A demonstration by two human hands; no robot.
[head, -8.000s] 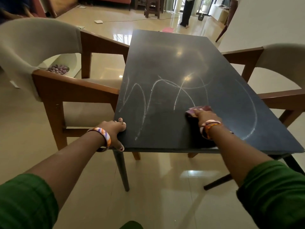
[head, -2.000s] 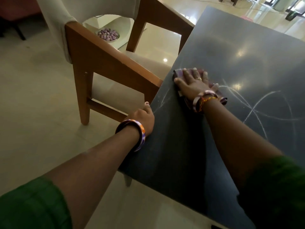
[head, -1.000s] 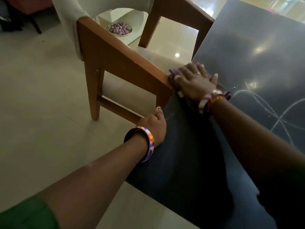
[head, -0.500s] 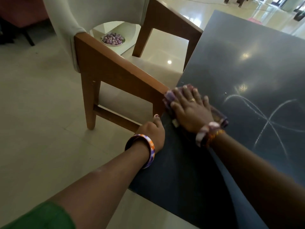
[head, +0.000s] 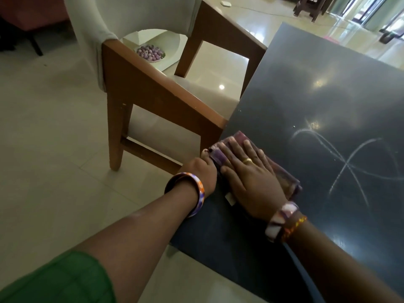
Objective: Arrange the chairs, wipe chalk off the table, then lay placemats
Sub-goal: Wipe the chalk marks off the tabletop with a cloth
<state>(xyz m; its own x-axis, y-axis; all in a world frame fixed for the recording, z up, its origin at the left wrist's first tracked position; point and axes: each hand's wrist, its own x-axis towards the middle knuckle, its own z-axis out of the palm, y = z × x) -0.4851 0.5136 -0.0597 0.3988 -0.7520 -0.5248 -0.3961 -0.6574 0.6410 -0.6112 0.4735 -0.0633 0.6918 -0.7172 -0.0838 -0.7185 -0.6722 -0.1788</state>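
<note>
A dark table (head: 317, 88) fills the right half of the view. White chalk lines (head: 347, 162) cross its surface to the right of my hands. My right hand (head: 249, 176) presses flat on a folded purple cloth (head: 284, 178) near the table's left edge. My left hand (head: 201, 171) grips that left edge right beside the cloth, thumb on top. A wooden armchair (head: 157, 88) with a pale seat and back stands against the table's left side.
Behind the chair a white stand holds a plate of purple balls (head: 150, 54). Glossy tiled floor (head: 48, 149) lies to the left. Dark furniture legs (head: 310, 7) and glass doors show at the far top right.
My right hand has slid the cloth back along the table's left edge toward me, up to my left hand. The chalk near that edge is gone. My left hand has kept its grip.
</note>
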